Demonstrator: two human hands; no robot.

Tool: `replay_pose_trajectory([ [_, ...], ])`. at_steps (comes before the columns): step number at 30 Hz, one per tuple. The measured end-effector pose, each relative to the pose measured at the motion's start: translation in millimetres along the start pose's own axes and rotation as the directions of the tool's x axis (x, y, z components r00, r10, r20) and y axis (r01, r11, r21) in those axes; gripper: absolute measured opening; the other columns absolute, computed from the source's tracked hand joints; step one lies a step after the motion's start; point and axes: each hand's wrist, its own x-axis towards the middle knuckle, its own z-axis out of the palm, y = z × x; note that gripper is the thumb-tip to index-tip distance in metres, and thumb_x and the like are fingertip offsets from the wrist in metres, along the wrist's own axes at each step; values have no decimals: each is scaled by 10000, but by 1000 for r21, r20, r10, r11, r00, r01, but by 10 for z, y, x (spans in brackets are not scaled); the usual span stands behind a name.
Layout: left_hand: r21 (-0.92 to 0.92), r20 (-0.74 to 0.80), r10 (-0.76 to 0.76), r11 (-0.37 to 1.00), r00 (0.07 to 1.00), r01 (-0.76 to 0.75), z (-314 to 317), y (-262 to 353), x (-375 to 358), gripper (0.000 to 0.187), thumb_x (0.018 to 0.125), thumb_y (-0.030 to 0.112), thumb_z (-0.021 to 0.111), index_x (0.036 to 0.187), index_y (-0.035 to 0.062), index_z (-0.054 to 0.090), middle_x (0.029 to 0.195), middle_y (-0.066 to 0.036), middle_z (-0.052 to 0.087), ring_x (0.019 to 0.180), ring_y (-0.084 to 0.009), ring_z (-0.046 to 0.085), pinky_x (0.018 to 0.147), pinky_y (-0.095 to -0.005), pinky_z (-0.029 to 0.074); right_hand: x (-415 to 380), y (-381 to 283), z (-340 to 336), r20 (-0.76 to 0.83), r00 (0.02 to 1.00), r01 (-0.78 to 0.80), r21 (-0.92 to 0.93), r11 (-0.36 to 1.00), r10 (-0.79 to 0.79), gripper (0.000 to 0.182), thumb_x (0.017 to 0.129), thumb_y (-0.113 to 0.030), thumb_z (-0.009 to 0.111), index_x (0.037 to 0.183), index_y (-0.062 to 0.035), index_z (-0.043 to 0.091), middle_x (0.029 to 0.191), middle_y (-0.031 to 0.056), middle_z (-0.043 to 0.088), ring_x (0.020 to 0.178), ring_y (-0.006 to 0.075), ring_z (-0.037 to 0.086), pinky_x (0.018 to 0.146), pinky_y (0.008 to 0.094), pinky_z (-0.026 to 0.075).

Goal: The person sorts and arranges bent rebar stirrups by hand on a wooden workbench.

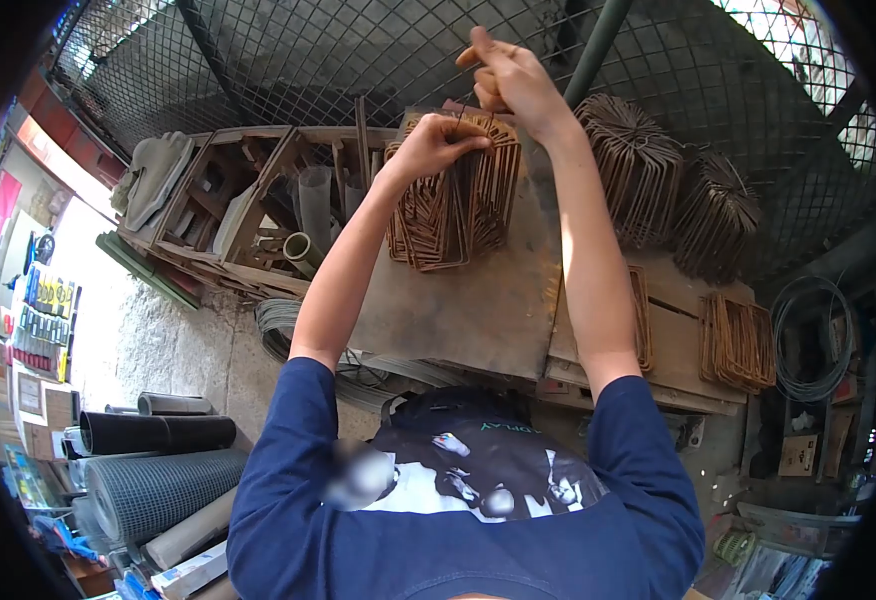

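Rusty frames [445, 215] — under fingertips [479, 143] of left hand [432, 148] — right hand [520, 88] apart.

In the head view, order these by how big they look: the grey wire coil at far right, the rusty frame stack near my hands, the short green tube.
1. Rusty frame stack
2. Grey wire coil
3. Short green tube

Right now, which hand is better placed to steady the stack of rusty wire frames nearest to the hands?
Probably the left hand: it is right at the top of the stack of wire frames, while the right hand appears raised, to its upper right in the picture.
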Motion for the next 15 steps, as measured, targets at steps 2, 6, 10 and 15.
replay_pose_trajectory([
  [2, -63, -41, -4, 998, 999, 1, 13, -25, 5, 206, 882, 136, 661, 985, -41, 687, 853, -85, 716, 803, -102, 660, 774, -256, 533, -64, 35, -73, -180, 969, 181, 57, 982, -168, 436, 984, -428, 458, 1048, -1, 515, 551, -57, 311, 482, 69, 331, 499, 231, 311],
  [6, -89, -38, -24, 996, 999, 21, 16, -27, 42, 197, 866, 131, 683, 968, -37, 698, 847, -80, 715, 783, -96, 656, 745, -254, 527, -290, 112, -421, -251, 928, 300, 69, 951, -275, 480, 983, -439, 446, 1165, 5, 438, 740, 33, 537, 753, 130, 579, 760, 288, 463],
  [10, 54, -87, -8, 998, 996, 12, 13, -39, 42, 233, 866, 189, 692, 979, -14, 706, 853, -67, 716, 816, -104, 652, 771, -269, 518, -900, 154, -564, -445, 861, 32, -434, 900, -245, 576, 943, -451, 534, 1237, 27, 407, 987, 123, 634, 915, 209, 608, 866, 325, 453],
  [15, -43, -27, -30, 999, 999, 29, -7, -148, 63, 216, 889, 159, 660, 1006, -20, 692, 864, -71, 710, 838, -114, 660, 794, -257, 518, -2167, 929, -632, -619, 783, -552, -734, 397, -56, 700, 810, -404, 698, 1305, -6, 403, 1253, 298, 411, 1143, 453, 469, 947, 496, 413],
])
